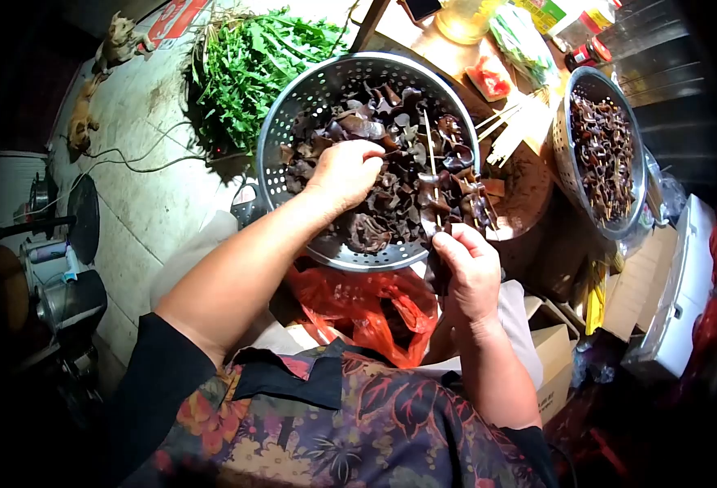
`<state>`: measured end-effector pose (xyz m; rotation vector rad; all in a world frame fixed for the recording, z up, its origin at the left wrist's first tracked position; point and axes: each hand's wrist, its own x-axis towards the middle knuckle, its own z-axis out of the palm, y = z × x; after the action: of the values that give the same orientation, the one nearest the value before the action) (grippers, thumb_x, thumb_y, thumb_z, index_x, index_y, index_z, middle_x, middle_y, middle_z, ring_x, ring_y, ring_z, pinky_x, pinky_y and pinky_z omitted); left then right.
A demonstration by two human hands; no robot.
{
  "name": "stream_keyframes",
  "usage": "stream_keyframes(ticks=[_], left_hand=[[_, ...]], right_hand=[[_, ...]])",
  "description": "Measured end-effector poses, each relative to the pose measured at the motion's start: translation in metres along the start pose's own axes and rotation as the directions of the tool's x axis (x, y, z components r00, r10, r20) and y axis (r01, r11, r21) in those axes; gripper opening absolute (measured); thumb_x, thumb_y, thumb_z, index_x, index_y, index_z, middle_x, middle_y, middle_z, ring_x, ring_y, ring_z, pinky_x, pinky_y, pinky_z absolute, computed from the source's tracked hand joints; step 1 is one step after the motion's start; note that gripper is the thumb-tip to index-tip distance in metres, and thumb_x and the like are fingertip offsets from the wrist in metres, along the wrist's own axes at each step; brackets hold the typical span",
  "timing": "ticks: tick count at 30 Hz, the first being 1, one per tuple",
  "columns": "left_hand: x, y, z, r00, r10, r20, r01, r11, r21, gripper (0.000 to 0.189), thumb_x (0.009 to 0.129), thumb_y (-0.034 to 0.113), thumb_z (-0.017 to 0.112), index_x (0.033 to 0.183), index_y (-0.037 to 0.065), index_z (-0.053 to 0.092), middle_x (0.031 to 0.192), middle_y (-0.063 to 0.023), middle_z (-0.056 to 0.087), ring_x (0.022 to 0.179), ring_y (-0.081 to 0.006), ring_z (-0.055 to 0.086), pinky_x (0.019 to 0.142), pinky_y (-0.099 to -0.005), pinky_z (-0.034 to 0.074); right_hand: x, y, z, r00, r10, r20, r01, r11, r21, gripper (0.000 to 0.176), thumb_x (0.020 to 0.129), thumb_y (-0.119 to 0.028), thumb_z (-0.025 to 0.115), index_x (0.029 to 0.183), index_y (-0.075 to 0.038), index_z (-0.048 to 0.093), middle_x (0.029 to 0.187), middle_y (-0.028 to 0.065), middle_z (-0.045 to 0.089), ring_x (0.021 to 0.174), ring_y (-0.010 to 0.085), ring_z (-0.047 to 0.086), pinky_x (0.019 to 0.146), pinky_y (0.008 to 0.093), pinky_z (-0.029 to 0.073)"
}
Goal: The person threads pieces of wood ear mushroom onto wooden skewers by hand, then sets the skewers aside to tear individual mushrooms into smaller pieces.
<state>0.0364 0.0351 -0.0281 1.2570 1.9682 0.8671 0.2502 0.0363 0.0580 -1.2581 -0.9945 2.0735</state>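
A large metal colander full of dark wood ear mushrooms sits in front of me. My left hand reaches into the pile, its fingers curled around mushroom pieces. My right hand is at the colander's near rim, gripping a thin bamboo skewer that points up over the pile. Dark mushroom pieces are threaded on the skewer's lower part, just above my fingers.
A second colander with mushrooms stands at the right, with loose bamboo sticks between the two. A heap of green leaves lies behind. A red plastic bag is under the colander, cardboard boxes to the right, pots at left.
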Motion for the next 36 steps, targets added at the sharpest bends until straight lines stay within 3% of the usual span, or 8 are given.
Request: stream_keyframes(ticks=[3, 6, 9, 13, 21, 23, 27, 36], left_hand=[[0.01, 0.009, 0.014, 0.992, -0.104, -0.073, 0.106, 0.994, 0.028, 0.031, 0.083, 0.029, 0.059, 0.095, 0.002, 0.066, 0.089, -0.0144, 0.067, 0.082, -0.0237, 0.064, 0.076, -0.0327, 0.048], [0.023, 0.013, 0.02, 0.965, -0.249, -0.078, 0.249, 0.968, -0.019, 0.038, 0.081, 0.038, 0.063, 0.077, 0.001, 0.067, 0.065, -0.0102, 0.062, 0.057, -0.0187, 0.057, 0.062, -0.0343, 0.046], [0.032, 0.011, 0.028, 0.834, -0.552, -0.011, 0.521, 0.794, -0.312, 0.033, 0.077, 0.031, 0.069, 0.07, 0.0, 0.064, 0.059, -0.0043, 0.056, 0.049, -0.0148, 0.053, 0.043, -0.029, 0.044], [0.028, 0.015, 0.029, 0.761, -0.645, 0.071, 0.526, 0.55, -0.648, 0.017, 0.077, 0.018, 0.065, 0.072, 0.003, 0.059, 0.059, -0.002, 0.052, 0.04, -0.0121, 0.045, 0.036, -0.0266, 0.039], [0.003, 0.045, -0.023, 0.904, -0.42, 0.079, 0.252, 0.376, -0.891, 0.007, 0.077, 0.013, 0.059, 0.079, 0.006, 0.061, 0.075, -0.0032, 0.061, 0.064, -0.0124, 0.057, 0.058, -0.0241, 0.047], [-0.004, 0.041, -0.04, 0.953, -0.302, 0.031, 0.182, 0.487, -0.854, 0.009, 0.082, 0.01, 0.054, 0.089, 0.009, 0.061, 0.082, -0.0032, 0.064, 0.071, -0.0133, 0.062, 0.067, -0.0273, 0.051], [-0.014, 0.039, -0.059, 0.965, -0.262, -0.028, 0.132, 0.573, -0.809, 0.012, 0.085, 0.011, 0.054, 0.095, 0.006, 0.058, 0.085, -0.0032, 0.065, 0.071, -0.013, 0.063, 0.069, -0.0292, 0.052], [-0.02, 0.017, -0.081, 0.955, -0.294, -0.042, 0.11, 0.481, -0.87, 0.012, 0.088, 0.011, 0.053, 0.098, 0.005, 0.057, 0.084, -0.0039, 0.063, 0.069, -0.0124, 0.061, 0.064, -0.0284, 0.053]], right_hand=[[-0.001, -0.008, -0.003, 1.0, 0.011, -0.01, -0.011, 0.999, -0.034, 0.01, 0.085, -0.009, 0.059, 0.078, -0.002, 0.057, 0.063, 0.0004, 0.054, 0.05, 0.0069, 0.048, 0.045, 0.0201, 0.039], [-0.002, -0.01, -0.002, 0.999, 0.049, 0.009, -0.049, 0.999, -0.003, 0.009, 0.086, -0.009, 0.06, 0.08, -0.002, 0.057, 0.063, 0.0011, 0.054, 0.048, 0.0068, 0.048, 0.043, 0.0205, 0.039], [-0.004, -0.009, -0.002, 0.998, 0.039, 0.048, -0.039, 0.999, 0.013, 0.009, 0.085, -0.008, 0.061, 0.08, -0.003, 0.056, 0.065, -0.0011, 0.054, 0.05, 0.0054, 0.048, 0.045, 0.0195, 0.04], [-0.005, -0.007, -0.005, 0.998, 0.037, 0.051, -0.037, 0.999, -0.011, 0.008, 0.084, -0.008, 0.062, 0.08, -0.004, 0.057, 0.067, -0.0032, 0.054, 0.055, 0.0034, 0.047, 0.047, 0.0184, 0.039], [-0.008, -0.002, -0.002, 0.991, 0.057, 0.122, -0.04, 0.99, -0.137, 0.007, 0.083, -0.008, 0.062, 0.079, -0.004, 0.059, 0.068, -0.0049, 0.055, 0.058, 0.0012, 0.046, 0.049, 0.0181, 0.038], [-0.009, 0.001, -0.002, 0.985, 0.044, 0.164, -0.022, 0.991, -0.133, 0.007, 0.083, -0.008, 0.062, 0.078, -0.004, 0.059, 0.068, -0.0052, 0.055, 0.058, 0.0012, 0.046, 0.05, 0.0179, 0.037], [-0.02, -0.002, 0.007, 0.976, 0.083, 0.199, -0.055, 0.989, -0.14, 0.006, 0.083, -0.007, 0.061, 0.078, -0.003, 0.059, 0.069, -0.0048, 0.056, 0.058, 0.0014, 0.046, 0.051, 0.0176, 0.037], [-0.015, 0.003, 0.022, 0.979, 0.029, 0.2, -0.004, 0.992, -0.124, 0.005, 0.083, -0.005, 0.061, 0.079, -0.003, 0.059, 0.068, -0.0044, 0.055, 0.057, 0.0021, 0.046, 0.051, 0.0173, 0.036]])
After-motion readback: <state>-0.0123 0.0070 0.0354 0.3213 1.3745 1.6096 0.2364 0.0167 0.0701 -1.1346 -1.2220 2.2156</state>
